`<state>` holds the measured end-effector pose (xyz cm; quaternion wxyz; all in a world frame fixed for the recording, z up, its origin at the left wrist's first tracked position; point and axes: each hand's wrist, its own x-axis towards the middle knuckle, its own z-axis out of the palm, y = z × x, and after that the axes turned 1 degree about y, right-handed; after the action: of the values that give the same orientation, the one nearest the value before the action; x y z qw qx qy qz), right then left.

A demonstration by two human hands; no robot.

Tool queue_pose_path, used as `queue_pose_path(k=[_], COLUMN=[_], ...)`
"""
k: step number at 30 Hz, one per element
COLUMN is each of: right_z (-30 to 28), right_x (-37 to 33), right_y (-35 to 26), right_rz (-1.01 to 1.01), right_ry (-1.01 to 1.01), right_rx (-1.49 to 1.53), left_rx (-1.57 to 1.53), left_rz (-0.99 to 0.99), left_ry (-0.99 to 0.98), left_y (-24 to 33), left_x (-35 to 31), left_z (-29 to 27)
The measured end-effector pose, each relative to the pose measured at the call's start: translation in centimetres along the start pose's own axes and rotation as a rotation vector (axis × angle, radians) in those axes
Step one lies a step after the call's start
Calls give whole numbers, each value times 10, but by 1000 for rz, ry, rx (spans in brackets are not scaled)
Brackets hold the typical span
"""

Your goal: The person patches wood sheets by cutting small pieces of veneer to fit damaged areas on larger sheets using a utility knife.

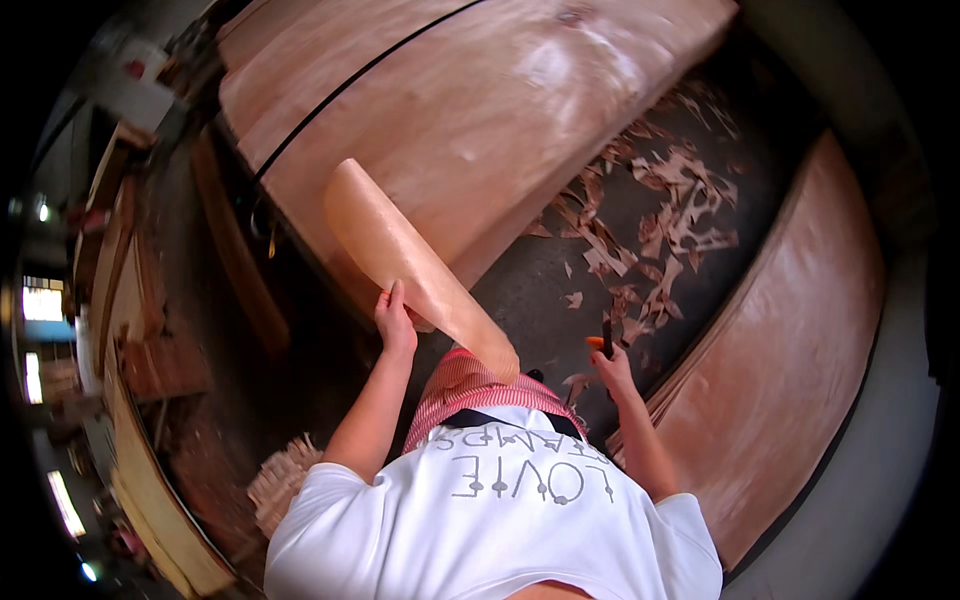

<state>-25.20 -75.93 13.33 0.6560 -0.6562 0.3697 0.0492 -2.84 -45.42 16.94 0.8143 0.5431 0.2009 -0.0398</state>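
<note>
My left hand (397, 320) is closed on the near edge of a long, curled sheet of wood veneer (405, 262), thumb on top. The sheet slants from above the big stack down toward my lap. On the right, my right hand (617, 370) is closed round a small black and orange tool (606, 338) that points away from me. Its kind is too small to make out. Beyond the held sheet lies a large stack of veneer sheets (470, 110), with a black strap (365, 72) across it.
Torn veneer scraps (690, 195) litter the dark floor (530, 285) between the big stack and a second veneer stack (775, 370) at right. Wooden boards (125, 270) lean along the left. A bundle of veneer pieces (285, 480) lies by my left elbow.
</note>
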Motion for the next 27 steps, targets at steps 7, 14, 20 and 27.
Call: queue_pose_path(k=[7, 14, 20, 27], right_z=[70, 140, 205, 235], right_x=[72, 147, 203, 255], right_y=[-50, -117, -159, -180], right_rz=[-103, -96, -122, -97], right_ry=[-260, -415, -530, -746], right_rx=[-100, -321, -447, -447], left_rx=[-401, -39, 573, 367], left_rz=[-178, 283, 382, 650], left_ry=[160, 283, 449, 512], left_y=[21, 164, 258, 283], left_x=[62, 107, 155, 162], left_z=[-44, -90, -188, -123])
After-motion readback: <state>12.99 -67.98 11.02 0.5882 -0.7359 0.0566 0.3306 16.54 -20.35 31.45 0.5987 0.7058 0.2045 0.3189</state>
